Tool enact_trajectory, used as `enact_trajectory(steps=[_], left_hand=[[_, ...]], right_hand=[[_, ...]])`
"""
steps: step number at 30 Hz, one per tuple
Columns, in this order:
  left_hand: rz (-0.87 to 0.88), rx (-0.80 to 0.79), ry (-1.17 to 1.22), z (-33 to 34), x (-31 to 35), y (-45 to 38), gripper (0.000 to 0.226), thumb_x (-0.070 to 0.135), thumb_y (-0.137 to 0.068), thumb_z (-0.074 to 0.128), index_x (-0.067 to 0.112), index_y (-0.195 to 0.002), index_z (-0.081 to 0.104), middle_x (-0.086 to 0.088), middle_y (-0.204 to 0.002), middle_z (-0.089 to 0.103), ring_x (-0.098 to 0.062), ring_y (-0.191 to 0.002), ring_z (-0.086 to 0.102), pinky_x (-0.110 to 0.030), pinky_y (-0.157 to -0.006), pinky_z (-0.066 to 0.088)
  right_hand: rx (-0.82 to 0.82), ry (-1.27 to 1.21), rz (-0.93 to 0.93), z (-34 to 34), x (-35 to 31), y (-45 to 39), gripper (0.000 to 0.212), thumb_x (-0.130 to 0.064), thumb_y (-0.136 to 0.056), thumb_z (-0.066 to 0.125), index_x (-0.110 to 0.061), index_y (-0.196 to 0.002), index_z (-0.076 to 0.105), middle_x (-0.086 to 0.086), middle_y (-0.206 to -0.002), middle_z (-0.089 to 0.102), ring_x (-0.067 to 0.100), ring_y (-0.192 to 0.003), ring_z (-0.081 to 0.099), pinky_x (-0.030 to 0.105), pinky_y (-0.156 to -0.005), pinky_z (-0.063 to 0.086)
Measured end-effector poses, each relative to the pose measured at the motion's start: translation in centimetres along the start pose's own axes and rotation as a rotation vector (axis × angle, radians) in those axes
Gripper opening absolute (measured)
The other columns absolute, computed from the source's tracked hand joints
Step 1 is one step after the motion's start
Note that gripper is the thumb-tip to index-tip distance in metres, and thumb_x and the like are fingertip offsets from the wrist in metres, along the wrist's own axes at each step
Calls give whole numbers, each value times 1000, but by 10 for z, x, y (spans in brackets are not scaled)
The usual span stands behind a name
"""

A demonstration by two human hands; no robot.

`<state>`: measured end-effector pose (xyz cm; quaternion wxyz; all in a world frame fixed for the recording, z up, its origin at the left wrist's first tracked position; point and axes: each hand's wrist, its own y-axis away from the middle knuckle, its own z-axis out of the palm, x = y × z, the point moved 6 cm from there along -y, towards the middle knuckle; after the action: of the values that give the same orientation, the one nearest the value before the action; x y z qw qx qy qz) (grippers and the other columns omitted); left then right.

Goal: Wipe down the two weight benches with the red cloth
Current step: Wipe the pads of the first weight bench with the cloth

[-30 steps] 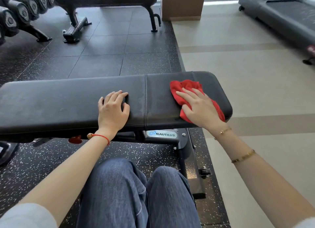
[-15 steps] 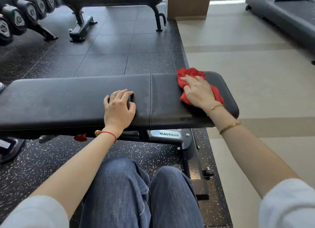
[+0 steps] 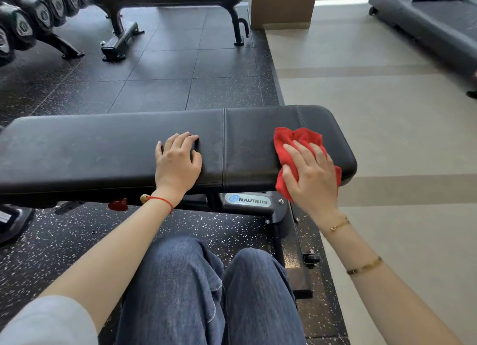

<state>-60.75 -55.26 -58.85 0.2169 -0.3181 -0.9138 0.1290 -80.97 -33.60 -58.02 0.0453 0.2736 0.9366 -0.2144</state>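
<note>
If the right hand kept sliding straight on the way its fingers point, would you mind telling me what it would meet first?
The right hand points up and slightly left across the near bench. It would run over the bunched red cloth first, then bare pad to the far edge; beyond that, only floor shows, though depth is unclear.

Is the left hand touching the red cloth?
No. The left hand rests bare on the near bench, apart from the red cloth under the right hand.
</note>
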Motion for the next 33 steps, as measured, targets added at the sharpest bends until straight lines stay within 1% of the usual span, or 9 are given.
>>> enact_trajectory(steps=[3,7,9,14,17,20,26,30,33], left_hand=[[-6,10,-11,1,1,0,39,20,-93,49,18,-131,58,-2,-142,54,-23,-137,42,-55,-117,23],[-8,18,-1,1,1,0,39,20,-92,50,18,-130,59,-3,-141,56,-23,-136,44,-55,-117,24],[4,21,3,1,0,1,39,22,-93,50,20,-131,59,-2,-141,56,-22,-136,44,-55,-117,24],[29,18,2,1,-7,-1,38,25,-93,50,23,-131,59,0,-141,56,-21,-136,45,-53,-116,26],[29,19,-6,3,-6,0,39,25,-94,49,22,-131,58,-1,-142,56,-22,-136,44,-54,-116,26],[18,29,-20,4,-4,-1,38,23,-93,51,21,-130,59,-1,-140,56,-23,-135,45,-55,-115,27],[15,22,-24,2,-3,-1,38,23,-92,50,22,-129,59,0,-139,56,-21,-134,45,-54,-115,27],[34,19,-16,2,-5,0,38,24,-94,50,22,-131,58,0,-141,56,-21,-135,44,-53,-116,27],[36,24,-14,2,-7,0,38,24,-94,50,22,-131,58,0,-141,56,-21,-135,44,-53,-116,27]], right_hand=[[22,-7,34,5,-34,-3,46,-37,-90,43,-26,-133,56,-4,-141,53,25,-131,43,42,-113,27],[-81,-60,-174,28,-125,4,52,-39,-89,42,-24,-138,51,-2,-146,48,26,-135,40,43,-114,24],[-117,-68,-211,35,-144,6,53,-40,-91,41,-24,-141,48,-2,-149,45,27,-137,37,43,-115,22],[-83,-60,-170,21,-90,1,52,-41,-90,43,-26,-139,50,-5,-148,46,25,-136,39,43,-115,25],[-22,17,9,6,-22,-3,50,-41,-89,42,-27,-136,53,-5,-145,50,26,-132,42,43,-114,27],[-4,89,169,-4,12,-8,51,-42,-90,37,-26,-136,53,0,-145,50,28,-133,41,45,-118,20],[-53,179,14,6,-41,-16,53,-36,-93,35,-19,-140,51,5,-144,51,29,-134,42,47,-122,-3],[-110,47,-71,0,-15,-18,53,-37,-92,37,-22,-142,48,0,-148,47,27,-139,35,41,-123,6],[-77,7,49,-6,20,-34,53,-35,-90,37,-22,-139,52,1,-147,49,28,-140,33,40,-122,8]])
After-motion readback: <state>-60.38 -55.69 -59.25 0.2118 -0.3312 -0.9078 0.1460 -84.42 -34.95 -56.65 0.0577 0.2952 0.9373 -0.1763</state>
